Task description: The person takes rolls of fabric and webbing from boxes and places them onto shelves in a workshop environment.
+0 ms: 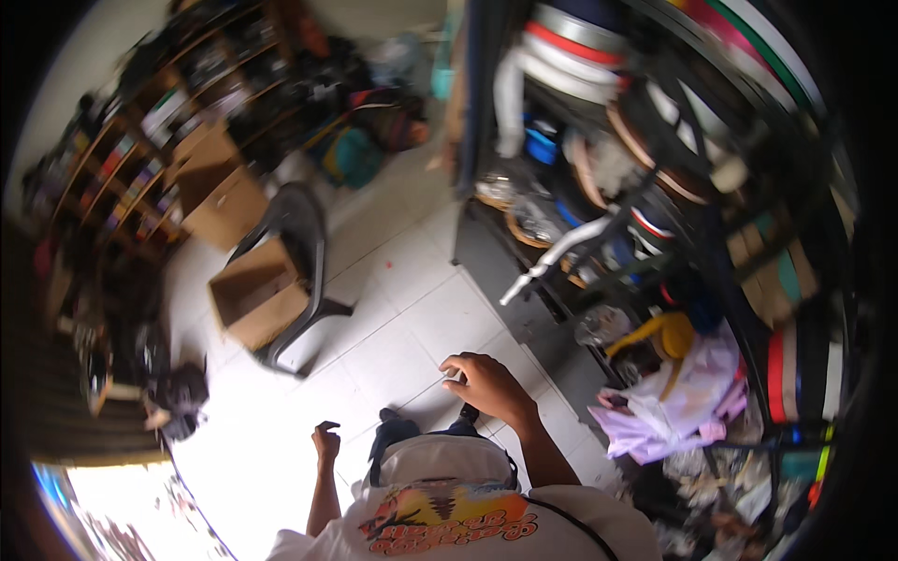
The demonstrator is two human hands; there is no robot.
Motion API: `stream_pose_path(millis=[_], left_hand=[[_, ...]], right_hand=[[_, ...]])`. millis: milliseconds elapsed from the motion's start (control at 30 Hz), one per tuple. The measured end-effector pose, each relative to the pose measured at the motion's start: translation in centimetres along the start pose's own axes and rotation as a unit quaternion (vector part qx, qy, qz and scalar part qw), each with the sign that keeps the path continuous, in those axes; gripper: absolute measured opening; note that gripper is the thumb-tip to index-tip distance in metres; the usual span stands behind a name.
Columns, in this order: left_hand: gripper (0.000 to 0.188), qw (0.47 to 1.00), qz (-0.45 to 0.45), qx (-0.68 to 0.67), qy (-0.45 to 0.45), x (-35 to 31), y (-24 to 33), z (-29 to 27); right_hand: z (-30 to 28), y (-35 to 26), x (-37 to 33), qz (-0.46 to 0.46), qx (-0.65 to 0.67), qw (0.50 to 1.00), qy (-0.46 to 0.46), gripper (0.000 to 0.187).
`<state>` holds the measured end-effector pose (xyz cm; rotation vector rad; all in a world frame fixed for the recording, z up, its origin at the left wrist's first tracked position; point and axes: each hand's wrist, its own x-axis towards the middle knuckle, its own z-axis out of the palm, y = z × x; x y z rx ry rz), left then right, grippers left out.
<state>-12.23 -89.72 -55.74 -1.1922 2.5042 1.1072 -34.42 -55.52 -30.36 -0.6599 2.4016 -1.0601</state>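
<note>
My right hand [485, 383] hangs over the tiled floor in front of my body, its fingers loosely bent and the thumb apart from them. Nothing shows in it. Lower on the left, my left hand [325, 441] is also loosely bent above the floor, with a finger and thumb apart and no object seen in it. Neither hand touches anything. Nearest to the right hand is a dark grey cabinet [510, 271]. Ahead of the left hand stands a dark plastic chair [316, 245] with an open cardboard box [257, 297] on it.
Rolls of striped strap [580, 56] fill a rack on the right, above a pale purple plastic bag [664, 402]. Another open cardboard box [224, 201] sits behind the chair. Wooden shelves [122, 173] packed with small goods line the far left. Bags [355, 154] lie at the back.
</note>
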Motion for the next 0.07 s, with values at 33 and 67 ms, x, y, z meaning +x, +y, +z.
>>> stream_pose_path(millis=[33, 67], left_hand=[[0.038, 0.995, 0.046, 0.061, 0.063, -1.0, -8.2, 0.7], [0.036, 0.995, -0.023, 0.084, 0.049, -3.0, -14.6, 1.2]], right_hand=[[1.4, -2.2, 0.8, -0.014, 0.005, 0.999, -0.049, 0.026], [2.7, -3.9, 1.7, 0.01, 0.008, 0.994, -0.108, 0.03]])
